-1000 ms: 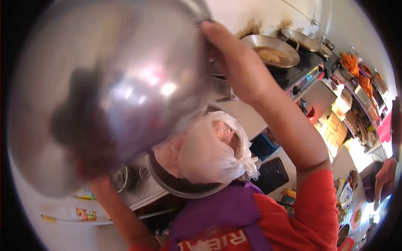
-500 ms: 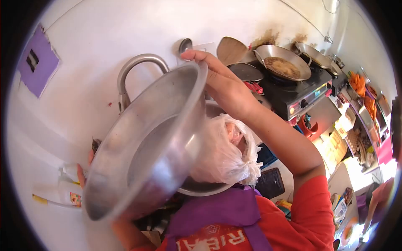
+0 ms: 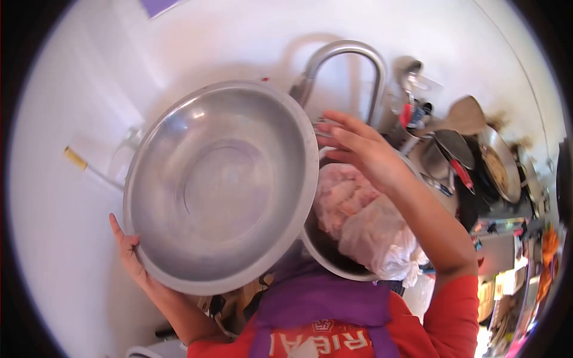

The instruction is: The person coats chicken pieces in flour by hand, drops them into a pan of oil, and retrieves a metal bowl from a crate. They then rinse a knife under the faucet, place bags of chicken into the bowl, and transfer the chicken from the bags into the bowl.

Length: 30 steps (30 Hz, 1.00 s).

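Observation:
A wide stainless-steel basin (image 3: 224, 173) is held up, its hollow inside facing me. My left hand (image 3: 132, 256) grips its lower left rim, with the thumb on the edge, a finger stretched out and other fingers hidden behind. Just off the right rim is my right hand (image 3: 358, 146), fingers apart and holding nothing. Below it a plastic bag (image 3: 382, 238) of pale pink raw meat (image 3: 343, 194) lies in a second metal bowl (image 3: 322, 253). A curved metal faucet (image 3: 349, 48) rises behind.
Right of the faucet are a ladle (image 3: 410, 74), a wooden spatula (image 3: 465, 116) and a dark pan with a red handle (image 3: 461, 173). Farther right, a wok (image 3: 500, 167) sits on the stove. A yellow-handled brush-like tool (image 3: 76, 158) is by the left wall.
The basin has turned to face me more fully and shifted left of the bag. My right hand has let go of its rim. The view has swung left.

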{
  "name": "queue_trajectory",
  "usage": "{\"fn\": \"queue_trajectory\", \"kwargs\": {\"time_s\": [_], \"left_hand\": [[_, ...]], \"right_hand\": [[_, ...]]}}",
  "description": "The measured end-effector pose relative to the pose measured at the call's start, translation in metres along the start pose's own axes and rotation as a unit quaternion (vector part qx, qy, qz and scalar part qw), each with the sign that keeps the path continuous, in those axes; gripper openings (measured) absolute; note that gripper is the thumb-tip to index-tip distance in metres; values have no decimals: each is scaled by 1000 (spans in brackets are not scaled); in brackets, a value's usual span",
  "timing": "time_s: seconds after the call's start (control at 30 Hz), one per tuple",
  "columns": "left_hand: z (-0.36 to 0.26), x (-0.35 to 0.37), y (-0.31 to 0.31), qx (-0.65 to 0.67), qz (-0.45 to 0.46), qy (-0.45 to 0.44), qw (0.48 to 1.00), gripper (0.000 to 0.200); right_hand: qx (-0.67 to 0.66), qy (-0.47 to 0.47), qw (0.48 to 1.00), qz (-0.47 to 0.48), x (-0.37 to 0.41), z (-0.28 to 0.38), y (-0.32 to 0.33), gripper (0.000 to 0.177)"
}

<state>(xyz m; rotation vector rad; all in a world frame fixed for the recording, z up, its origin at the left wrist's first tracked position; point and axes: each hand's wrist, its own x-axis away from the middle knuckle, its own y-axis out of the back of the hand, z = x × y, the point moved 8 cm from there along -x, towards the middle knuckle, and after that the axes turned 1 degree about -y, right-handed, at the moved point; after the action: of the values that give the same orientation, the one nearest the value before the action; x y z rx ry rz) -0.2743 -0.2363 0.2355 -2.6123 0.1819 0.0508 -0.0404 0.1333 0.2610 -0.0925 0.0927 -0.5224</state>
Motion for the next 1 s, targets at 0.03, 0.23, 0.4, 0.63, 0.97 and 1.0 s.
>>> {"fn": "queue_trajectory", "kwargs": {"time_s": [0.03, 0.23, 0.4, 0.63, 0.97, 1.0], "left_hand": [[-7, 1, 7, 0, -26, -20, 999, 79], [-23, 17, 7, -80, -72, -170, 979, 80], [11, 9, -26, -149, 14, -233, 961, 76], [54, 4, -80, -175, 119, -250, 945, 74], [134, -7, -123, -177, 223, -190, 939, 77], [143, -10, -123, -170, 228, -179, 942, 77]], "right_hand": [[19, -2, 1000, 11, 4, -3, 2, 50], [113, -34, 992, 52, 37, -15, 28, 41], [136, -40, 990, -11, 65, -18, 59, 38], [125, -40, 986, -102, 108, -20, 94, 39], [193, 21, 952, -238, 179, -20, 113, 34], [198, 27, 947, -251, 187, -23, 115, 33]]}}
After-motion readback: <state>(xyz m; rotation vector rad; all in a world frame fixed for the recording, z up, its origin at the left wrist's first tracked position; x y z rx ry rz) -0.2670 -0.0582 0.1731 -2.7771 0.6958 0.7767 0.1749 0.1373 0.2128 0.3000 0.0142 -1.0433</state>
